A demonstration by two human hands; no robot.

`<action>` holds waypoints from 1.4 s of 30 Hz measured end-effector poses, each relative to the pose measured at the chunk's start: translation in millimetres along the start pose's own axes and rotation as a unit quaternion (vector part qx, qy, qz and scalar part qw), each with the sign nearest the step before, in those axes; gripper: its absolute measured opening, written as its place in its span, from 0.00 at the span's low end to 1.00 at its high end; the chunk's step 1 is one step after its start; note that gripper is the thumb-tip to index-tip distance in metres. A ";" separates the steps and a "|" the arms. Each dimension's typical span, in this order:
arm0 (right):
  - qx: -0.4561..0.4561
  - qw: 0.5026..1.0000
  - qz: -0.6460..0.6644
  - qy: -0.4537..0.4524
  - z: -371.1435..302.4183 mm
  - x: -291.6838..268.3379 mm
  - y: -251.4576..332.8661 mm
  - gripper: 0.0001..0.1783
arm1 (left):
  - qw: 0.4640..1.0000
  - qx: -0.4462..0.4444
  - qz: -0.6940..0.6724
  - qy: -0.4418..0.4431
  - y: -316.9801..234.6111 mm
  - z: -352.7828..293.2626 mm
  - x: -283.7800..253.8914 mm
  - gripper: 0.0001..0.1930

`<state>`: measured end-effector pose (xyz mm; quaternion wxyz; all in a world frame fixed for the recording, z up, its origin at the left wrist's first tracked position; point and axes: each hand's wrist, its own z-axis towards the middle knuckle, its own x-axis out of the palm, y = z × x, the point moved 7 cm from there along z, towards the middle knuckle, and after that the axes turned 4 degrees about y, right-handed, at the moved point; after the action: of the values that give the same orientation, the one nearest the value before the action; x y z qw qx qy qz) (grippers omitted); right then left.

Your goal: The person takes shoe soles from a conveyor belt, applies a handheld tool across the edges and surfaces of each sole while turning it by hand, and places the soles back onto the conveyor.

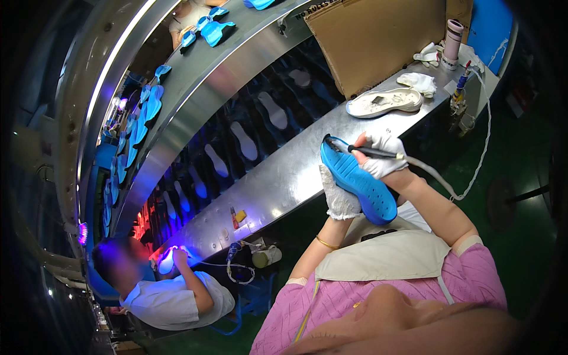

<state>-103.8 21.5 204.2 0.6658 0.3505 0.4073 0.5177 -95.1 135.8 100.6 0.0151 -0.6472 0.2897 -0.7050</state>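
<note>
Partly, the blue shoe sole [362,184] hides the gloved left hand [339,198].

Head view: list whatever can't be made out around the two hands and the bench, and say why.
- Left hand, head view: most of its fingers are hidden behind the blue sole.
- Tip of the black tool, head view: too small to tell its shape.
- Seated worker's face, head view: blurred.
- Topmost blue piece, head view: cut off by the upper edge.
</note>
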 end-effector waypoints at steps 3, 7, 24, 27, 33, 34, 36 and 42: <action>-0.076 0.995 -0.039 0.055 -6.7 12.3 11.1 0.09 | 0.998 -0.013 -0.009 -0.061 7.2 6.1 -14.8 0.37; 0.067 0.977 0.195 0.060 -6.7 12.9 -12.3 0.12 | 0.997 -0.024 0.010 -0.071 1.9 0.0 -24.4 0.40; 0.019 0.986 0.057 0.153 -42.3 10.0 -5.9 0.08 | 0.990 -0.108 0.080 0.046 -18.1 -12.2 -3.2 0.48; 0.147 0.983 0.036 0.107 -51.5 -10.6 -27.0 0.07 | 0.980 -0.172 0.100 -0.020 -1.6 -32.5 -17.3 0.47; 0.131 0.962 0.182 0.156 -53.4 -4.0 -21.8 0.06 | 0.981 -0.161 0.112 -0.015 8.0 -19.2 -22.3 0.49; 0.173 0.956 0.189 0.140 -51.6 -6.2 -26.8 0.06 | 0.981 -0.141 0.124 -0.043 3.2 -14.1 -25.4 0.48; 0.123 0.978 0.136 0.097 -42.7 -11.4 -19.5 0.06 | 0.990 -0.088 0.104 0.030 -2.9 -1.1 -12.5 0.50; -0.065 0.981 0.063 0.170 -34.1 7.1 12.0 0.10 | 0.996 0.013 0.002 0.093 -28.4 33.0 -9.7 0.51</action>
<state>-138.6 32.6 199.1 0.5746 0.2382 0.4572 0.6357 -53.0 150.5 103.8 -0.0027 -0.5779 0.2818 -0.7659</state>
